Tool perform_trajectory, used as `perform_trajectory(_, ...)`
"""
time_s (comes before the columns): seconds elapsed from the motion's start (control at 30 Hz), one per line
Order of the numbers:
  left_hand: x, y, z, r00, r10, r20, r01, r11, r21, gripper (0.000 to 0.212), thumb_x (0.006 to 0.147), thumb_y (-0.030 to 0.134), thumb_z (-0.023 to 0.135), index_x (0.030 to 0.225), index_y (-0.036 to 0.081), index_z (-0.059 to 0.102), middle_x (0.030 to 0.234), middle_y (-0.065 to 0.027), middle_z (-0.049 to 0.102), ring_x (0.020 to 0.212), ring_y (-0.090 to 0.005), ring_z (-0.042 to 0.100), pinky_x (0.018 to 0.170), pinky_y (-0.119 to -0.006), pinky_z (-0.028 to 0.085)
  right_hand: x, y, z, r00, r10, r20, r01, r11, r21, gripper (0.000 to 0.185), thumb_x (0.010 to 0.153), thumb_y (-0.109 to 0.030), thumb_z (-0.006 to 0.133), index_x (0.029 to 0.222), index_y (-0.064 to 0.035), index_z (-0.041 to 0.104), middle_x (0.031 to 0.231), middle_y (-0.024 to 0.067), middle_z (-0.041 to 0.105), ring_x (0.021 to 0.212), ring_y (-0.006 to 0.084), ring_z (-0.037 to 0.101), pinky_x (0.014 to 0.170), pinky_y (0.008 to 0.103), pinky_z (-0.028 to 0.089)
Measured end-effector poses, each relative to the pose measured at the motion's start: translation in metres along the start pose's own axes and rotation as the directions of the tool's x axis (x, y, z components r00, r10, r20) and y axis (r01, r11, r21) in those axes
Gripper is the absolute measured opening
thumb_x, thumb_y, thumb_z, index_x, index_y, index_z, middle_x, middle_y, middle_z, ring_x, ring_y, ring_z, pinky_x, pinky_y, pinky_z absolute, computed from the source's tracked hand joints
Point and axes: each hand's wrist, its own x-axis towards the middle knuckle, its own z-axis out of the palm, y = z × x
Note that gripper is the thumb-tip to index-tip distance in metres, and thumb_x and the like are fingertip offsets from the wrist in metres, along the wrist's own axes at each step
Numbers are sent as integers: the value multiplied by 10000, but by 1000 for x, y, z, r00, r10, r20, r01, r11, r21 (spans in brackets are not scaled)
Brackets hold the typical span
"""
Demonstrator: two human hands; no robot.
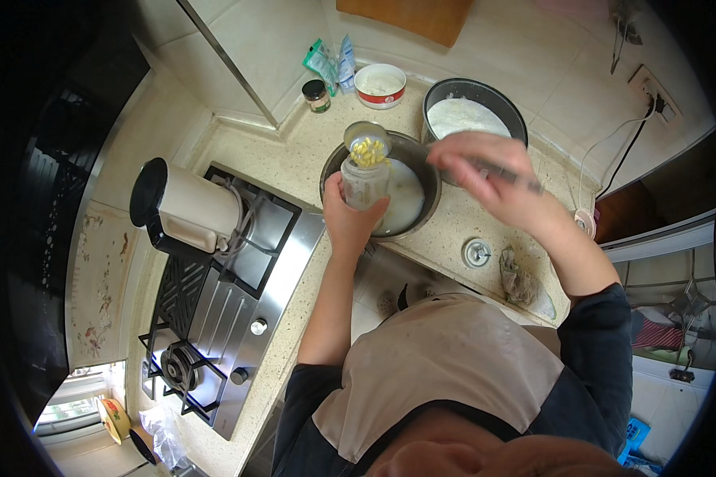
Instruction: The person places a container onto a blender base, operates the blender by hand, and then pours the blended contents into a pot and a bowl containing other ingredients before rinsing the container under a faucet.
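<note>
My left hand (353, 222) grips a clear blender jar (364, 186), held upright over the large metal basin (431, 206). Cloudy whitish liquid (404, 208) fills the lower part of that basin. My right hand (490, 173), blurred by motion, is closed around the handle of a metal ladle (367, 130). The ladle's bowl is tilted at the jar's mouth. Yellow soaked beans (369, 152), seemingly soybeans, lie in the bowl and at its lip. Much of the ladle's handle is hidden or blurred.
A dark pot (516, 107) with white contents stands behind my right hand. A blade base (477, 254) and a crumpled cloth (516, 280) lie on the right counter. At left, a beige electric jug (194, 206) rests on the gas stove (274, 274). A bowl (380, 98) stands behind.
</note>
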Motion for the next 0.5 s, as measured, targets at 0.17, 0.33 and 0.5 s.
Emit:
perform_trajectory(0.17,-3,-2,-5,1000,-24,-17,22,994,-104,697,590,130,865,1176,40,498,1071,-91,603,983,-205,585,867,-330,469,-14,-8,6,926,-337,170,375,866,-330,218,749,-21,674,965,-37,646,965,146,660,849,311,651,667,366,551)
perform_trajectory(0.33,-6,1,-13,999,-34,-37,25,973,-230,710,606,111,855,1202,40,476,1086,-85,603,991,-185,590,862,-314,473,-35,56,28,958,-236,160,282,868,-409,186,771,-28,658,957,-42,643,971,122,657,830,298,652,673,365,543)
perform_trajectory(0.5,-10,15,-24,996,-37,-78,16,968,-252,734,614,99,850,1229,37,455,1104,-82,597,1003,-179,593,869,-312,475,-64,113,49,970,-158,186,228,859,-459,117,817,-51,630,932,-46,649,915,116,654,798,311,639,690,372,533)
